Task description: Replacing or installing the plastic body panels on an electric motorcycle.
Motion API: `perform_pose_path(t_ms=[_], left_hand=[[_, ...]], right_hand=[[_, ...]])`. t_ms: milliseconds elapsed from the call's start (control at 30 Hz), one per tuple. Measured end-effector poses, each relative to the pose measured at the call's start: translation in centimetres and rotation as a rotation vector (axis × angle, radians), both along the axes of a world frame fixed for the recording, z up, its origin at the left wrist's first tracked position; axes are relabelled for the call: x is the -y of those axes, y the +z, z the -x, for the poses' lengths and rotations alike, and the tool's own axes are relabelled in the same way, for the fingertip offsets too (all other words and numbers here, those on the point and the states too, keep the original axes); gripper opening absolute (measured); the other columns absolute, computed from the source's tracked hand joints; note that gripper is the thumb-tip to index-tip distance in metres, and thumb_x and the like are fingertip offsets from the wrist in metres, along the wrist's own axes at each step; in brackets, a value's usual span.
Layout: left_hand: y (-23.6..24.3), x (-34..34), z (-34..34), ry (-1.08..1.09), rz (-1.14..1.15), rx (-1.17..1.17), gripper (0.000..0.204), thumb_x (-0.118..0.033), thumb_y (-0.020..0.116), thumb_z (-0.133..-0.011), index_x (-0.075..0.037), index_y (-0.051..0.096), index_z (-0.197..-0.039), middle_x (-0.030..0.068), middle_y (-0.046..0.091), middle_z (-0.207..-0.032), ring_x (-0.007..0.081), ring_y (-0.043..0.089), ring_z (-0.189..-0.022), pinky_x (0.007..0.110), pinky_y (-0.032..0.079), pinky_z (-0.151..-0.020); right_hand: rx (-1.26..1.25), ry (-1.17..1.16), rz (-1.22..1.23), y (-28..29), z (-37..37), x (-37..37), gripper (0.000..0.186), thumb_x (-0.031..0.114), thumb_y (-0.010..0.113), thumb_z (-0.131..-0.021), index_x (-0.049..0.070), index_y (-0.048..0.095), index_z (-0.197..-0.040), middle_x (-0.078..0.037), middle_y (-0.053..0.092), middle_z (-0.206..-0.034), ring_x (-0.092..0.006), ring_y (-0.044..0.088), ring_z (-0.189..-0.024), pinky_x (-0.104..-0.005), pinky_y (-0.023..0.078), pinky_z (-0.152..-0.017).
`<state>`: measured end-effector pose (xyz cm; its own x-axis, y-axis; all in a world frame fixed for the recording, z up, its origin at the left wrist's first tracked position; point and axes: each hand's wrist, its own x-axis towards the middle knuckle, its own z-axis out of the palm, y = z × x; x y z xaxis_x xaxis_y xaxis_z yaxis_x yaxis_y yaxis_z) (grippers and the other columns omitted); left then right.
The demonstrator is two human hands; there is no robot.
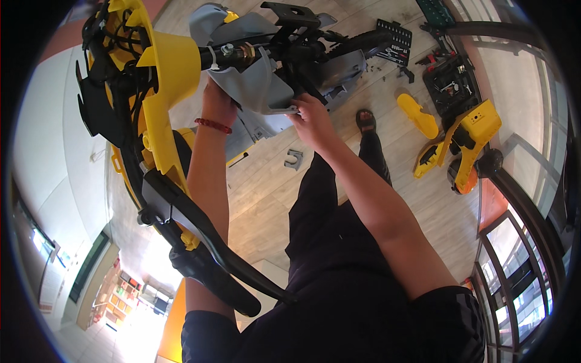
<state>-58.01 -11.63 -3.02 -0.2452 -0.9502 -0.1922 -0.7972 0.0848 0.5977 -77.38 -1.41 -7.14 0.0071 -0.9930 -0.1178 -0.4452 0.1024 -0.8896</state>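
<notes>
A grey plastic panel (pixel 253 85) sits below the black steering stem (pixel 236 52) of a partly dismantled scooter, whose yellow front cover (pixel 172 66) rises at the upper left. My left hand (pixel 218 100) is up under the panel's left part, its fingers mostly hidden. My right hand (pixel 308 115) has its fingers closed on the panel's lower right edge. A black handlebar grip and lever (pixel 212 281) hang down over my left forearm.
An open socket set (pixel 393 42), scattered small parts and a black toolbox (pixel 451 85) lie on the wooden floor (pixel 266 199) at the upper right. Loose yellow panels (pixel 414 115) and a grey bracket (pixel 293 158) are also there. Glazed frames line the right side.
</notes>
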Motion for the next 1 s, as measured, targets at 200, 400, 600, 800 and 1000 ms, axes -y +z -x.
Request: perform_pose_path(t_ms=[200, 400, 600, 800, 1000], left_hand=[[-0.5, 0.1, 0.9, 0.250, -0.102, -0.413, 0.026, -0.013, 0.050, -0.087, -0.005, 0.045, -0.112, 0.0093, 0.058, -0.103, 0.0193, 0.059, -0.088, 0.029, 0.048, -0.070], [1.2, 0.9, 2.1, 0.750, -0.410, -0.923, 0.028, -0.036, 0.040, -0.094, -0.011, 0.054, -0.096, 0.0008, 0.057, -0.079, 0.0094, 0.049, -0.058, 0.024, 0.036, -0.046], [2.0, 1.0, 3.0, 0.949, -0.460, -1.095, 0.035, -0.045, 0.038, -0.093, -0.015, 0.056, -0.091, -0.0022, 0.056, -0.069, 0.0079, 0.046, -0.050, 0.023, 0.031, -0.041], [1.5, 1.3, 2.3, 0.906, -0.503, -1.100, 0.053, -0.050, 0.038, -0.092, -0.008, 0.045, -0.124, 0.0078, 0.053, -0.119, 0.0249, 0.049, -0.111, 0.040, 0.039, -0.096], [2.0, 1.4, 3.6, 0.969, -0.456, -1.157, 0.040, -0.046, 0.037, -0.094, -0.012, 0.050, -0.108, 0.0028, 0.055, -0.095, 0.0174, 0.046, -0.081, 0.032, 0.035, -0.069]], right_hand=[[0.019, -0.043, -0.016, 0.0, -0.1, 0.1, 0.013, 0.007, 0.063, -0.076, 0.002, 0.065, -0.088, -0.011, 0.057, -0.081, -0.0299, 0.056, -0.077, -0.0360, 0.045, -0.064], [0.012, 0.019, -0.047, 0.0, 0.5, 0.8, 0.011, 0.009, 0.064, -0.075, 0.003, 0.066, -0.084, -0.012, 0.057, -0.079, -0.0316, 0.055, -0.077, -0.0407, 0.045, -0.066], [-0.005, -0.005, 0.017, -0.1, 0.0, 0.2, 0.008, 0.010, 0.063, -0.075, 0.003, 0.064, -0.080, -0.012, 0.057, -0.079, -0.0314, 0.055, -0.077, -0.0400, 0.045, -0.069], [-0.009, 0.016, -0.026, -0.3, 0.7, 1.2, 0.009, 0.009, 0.063, -0.074, 0.004, 0.065, -0.082, -0.012, 0.057, -0.080, -0.0316, 0.055, -0.078, -0.0400, 0.045, -0.069], [-0.055, 0.054, -0.048, 0.7, 0.6, 0.7, 0.011, 0.008, 0.063, -0.074, 0.003, 0.063, -0.084, -0.011, 0.057, -0.084, -0.0308, 0.055, -0.085, -0.0375, 0.046, -0.070]])
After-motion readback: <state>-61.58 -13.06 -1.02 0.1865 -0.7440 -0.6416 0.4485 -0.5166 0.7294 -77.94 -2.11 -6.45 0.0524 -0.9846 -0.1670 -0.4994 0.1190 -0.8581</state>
